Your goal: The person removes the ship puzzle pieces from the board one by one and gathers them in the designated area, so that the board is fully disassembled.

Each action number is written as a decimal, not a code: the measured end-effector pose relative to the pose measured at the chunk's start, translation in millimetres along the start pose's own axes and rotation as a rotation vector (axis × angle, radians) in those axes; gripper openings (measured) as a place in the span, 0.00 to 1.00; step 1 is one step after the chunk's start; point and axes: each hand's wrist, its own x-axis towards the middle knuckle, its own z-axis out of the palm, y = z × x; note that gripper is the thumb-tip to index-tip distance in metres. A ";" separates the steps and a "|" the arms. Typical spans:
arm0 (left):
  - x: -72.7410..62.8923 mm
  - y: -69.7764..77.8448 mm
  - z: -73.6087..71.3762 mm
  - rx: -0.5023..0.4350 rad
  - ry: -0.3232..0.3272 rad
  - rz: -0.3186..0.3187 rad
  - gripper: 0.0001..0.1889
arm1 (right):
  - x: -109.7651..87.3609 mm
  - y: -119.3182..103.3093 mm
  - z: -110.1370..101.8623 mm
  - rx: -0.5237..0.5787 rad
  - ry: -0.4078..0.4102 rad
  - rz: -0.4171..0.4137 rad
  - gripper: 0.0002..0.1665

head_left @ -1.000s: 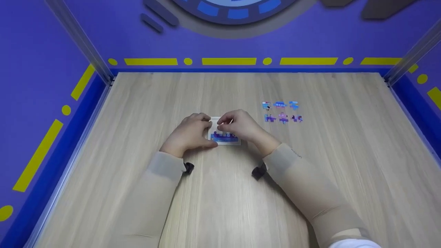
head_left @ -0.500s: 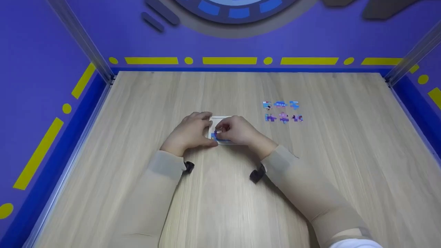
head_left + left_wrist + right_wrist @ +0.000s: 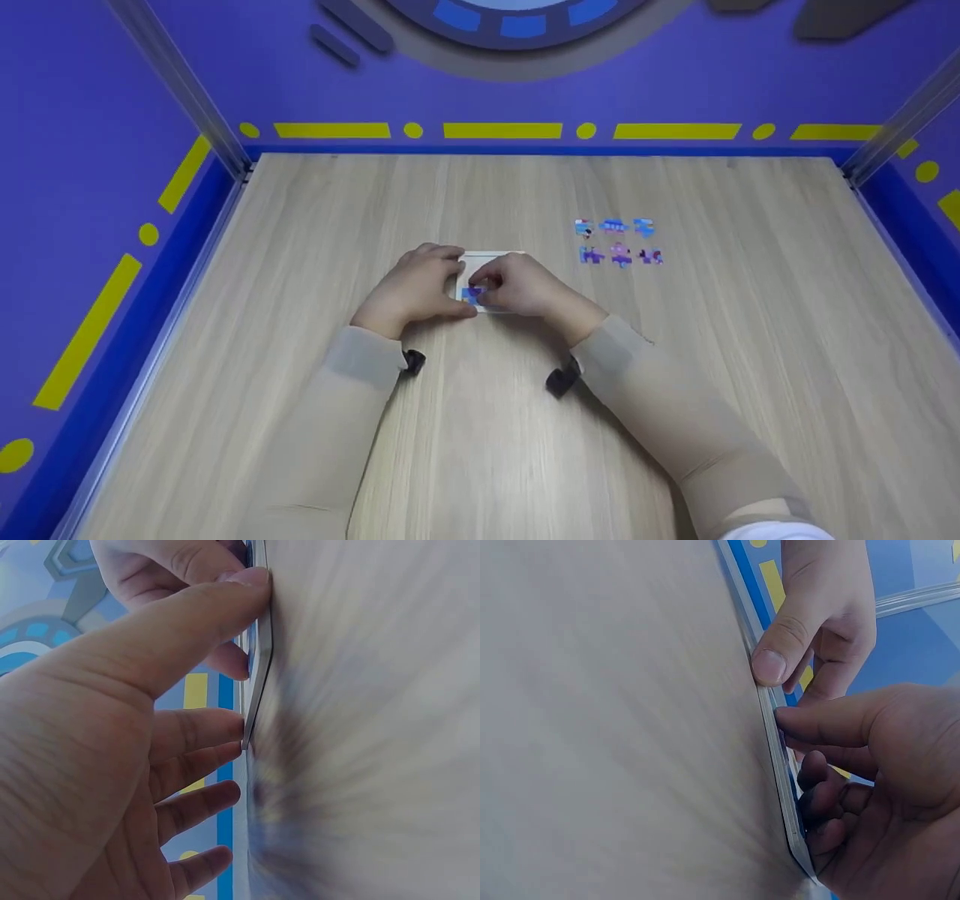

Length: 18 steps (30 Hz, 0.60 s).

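Note:
A small white-rimmed puzzle tray [image 3: 495, 253] lies flat on the table in the head view, its lower part showing blue and purple jigsaw pieces. My left hand [image 3: 416, 289] braces the tray's left side. In the left wrist view its fairly straight index finger [image 3: 202, 727] touches one edge and the thumb rests on another. Over the tray, my right hand [image 3: 525, 285] has its thumb and index finger at a purple-blue puzzle piece [image 3: 472, 293] near the lower left corner. It seems to pinch that piece, though the contact is partly hidden. This hand covers the tray's right part.
Several loose puzzle pieces [image 3: 620, 255] lie in two rows to the right of the tray. The wooden table [image 3: 337, 202] ends at a blue-purple back wall [image 3: 517, 97] with yellow marks. Similar panels stand on both sides.
My right hand has come down toward the near left part of the tray and now covers much of the lower pieces. My left hand stays in place. The loose pieces are unmoved.

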 end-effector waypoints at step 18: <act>0.1 0.6 0.0 0.001 0.007 0.006 0.44 | -0.2 -1.7 0.1 -0.001 -0.025 -0.029 0.17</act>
